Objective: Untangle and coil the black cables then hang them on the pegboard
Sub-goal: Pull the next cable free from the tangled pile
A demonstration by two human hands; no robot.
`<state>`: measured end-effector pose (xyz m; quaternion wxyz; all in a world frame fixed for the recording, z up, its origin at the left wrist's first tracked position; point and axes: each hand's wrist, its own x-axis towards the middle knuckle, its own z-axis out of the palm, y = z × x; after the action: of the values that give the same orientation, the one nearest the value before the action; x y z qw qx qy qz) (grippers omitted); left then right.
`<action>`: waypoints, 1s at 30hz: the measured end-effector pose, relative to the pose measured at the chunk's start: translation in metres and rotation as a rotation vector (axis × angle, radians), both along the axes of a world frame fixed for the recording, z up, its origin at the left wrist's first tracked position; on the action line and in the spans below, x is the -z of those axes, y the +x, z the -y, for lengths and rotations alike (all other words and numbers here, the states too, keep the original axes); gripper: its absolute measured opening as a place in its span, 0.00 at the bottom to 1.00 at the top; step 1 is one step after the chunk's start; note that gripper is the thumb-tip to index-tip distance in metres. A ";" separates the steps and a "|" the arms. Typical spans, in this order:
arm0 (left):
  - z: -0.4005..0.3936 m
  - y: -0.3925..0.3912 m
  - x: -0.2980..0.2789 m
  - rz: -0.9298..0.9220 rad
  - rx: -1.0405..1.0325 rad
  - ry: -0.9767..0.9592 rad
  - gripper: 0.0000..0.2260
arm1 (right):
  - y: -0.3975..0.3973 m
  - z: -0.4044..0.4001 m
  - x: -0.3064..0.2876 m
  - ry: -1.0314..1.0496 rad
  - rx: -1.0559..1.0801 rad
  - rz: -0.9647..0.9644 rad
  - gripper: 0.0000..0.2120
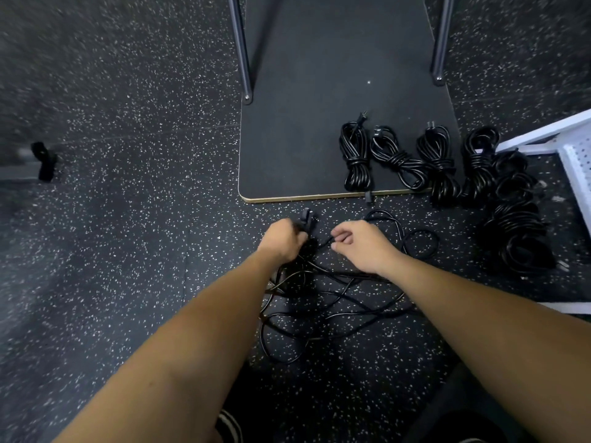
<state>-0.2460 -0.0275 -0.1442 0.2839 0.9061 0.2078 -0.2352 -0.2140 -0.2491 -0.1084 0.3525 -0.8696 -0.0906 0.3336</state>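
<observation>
A loose tangle of black cable [323, 292] was spread in thin, glossy, round-sectioned loops over the speckled rubber floor [128, 251], in the near middle of the scene. The upper end of that tangle was gripped by the left hand [281, 239], its fingers curled tightly round gathered strands, and a blocky black plug [306, 218] was seen jutting up just beyond the knuckles. A single strand was pinched between the thumb and bent fingers of the right hand [359, 244], just to the right of the left hand. Farther off, a matte black board [303, 139] with a pale, rounded plywood edge was laid flat on the floor, and two smooth metal legs [243, 59] were planted on it. Along its near right edge, a row of coiled cable bundles [412, 161] was laid side by side, each wound into a long hank and cinched round the middle with its own cord; the rightmost ones were set on the floor, where a bulkier heap of coils [515, 241] was also piled. A white perforated pegboard panel [575, 167] was seen at the far right edge, tilted.
</observation>
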 end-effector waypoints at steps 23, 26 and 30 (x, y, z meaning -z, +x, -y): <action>0.036 0.012 -0.401 0.638 0.045 -0.540 0.08 | 0.017 0.003 -0.351 0.236 -0.133 0.488 0.13; 0.036 0.002 -0.431 0.696 -0.025 -0.593 0.07 | 0.004 0.009 -0.391 0.249 -0.117 0.583 0.13; 0.037 -0.007 -0.436 0.684 -0.079 -0.735 0.05 | -0.005 0.015 -0.391 0.191 -0.151 0.462 0.15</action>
<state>-0.2534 -0.0645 0.2917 0.6446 0.7629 0.0402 0.0285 -0.2188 -0.2645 0.2824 0.3770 -0.8764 -0.2642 0.1416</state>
